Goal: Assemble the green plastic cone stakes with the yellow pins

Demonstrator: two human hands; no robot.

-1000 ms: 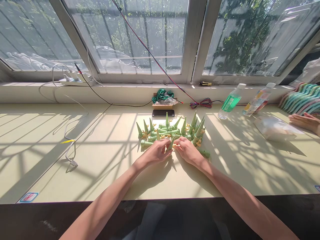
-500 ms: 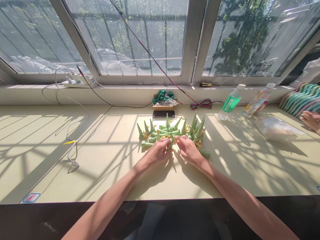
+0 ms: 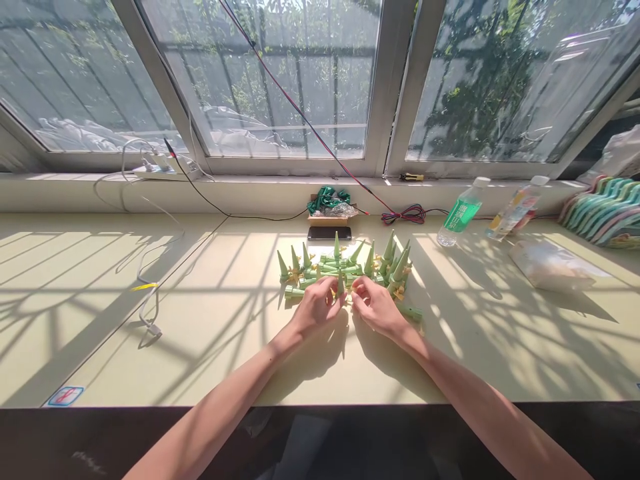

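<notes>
My left hand [image 3: 320,301] is closed on a green cone [image 3: 341,283] that points upward, at the near side of a cluster of green parts. Just right of it, my right hand [image 3: 373,301] has its fingertips pinched together near a small yellowish piece; what lies between them is too small to make out. Several green cones [image 3: 400,263] stand behind and beside my hands, some with small yellow pieces at their bases. Green tubes [image 3: 294,292] lie among them, and one green tube [image 3: 410,311] rests beside my right wrist.
Behind the cluster are a black phone [image 3: 330,233] and a small box [image 3: 332,220] holding green material. A green-labelled bottle [image 3: 460,212], another bottle [image 3: 517,208], a plastic bag [image 3: 553,263] and hangers [image 3: 605,213] stand at right. A white cable [image 3: 150,310] lies left.
The cone in my left hand has turned more upright. My right hand has shifted slightly from it. The other person's hand at the right edge is gone from view, and the view has tilted slightly.
</notes>
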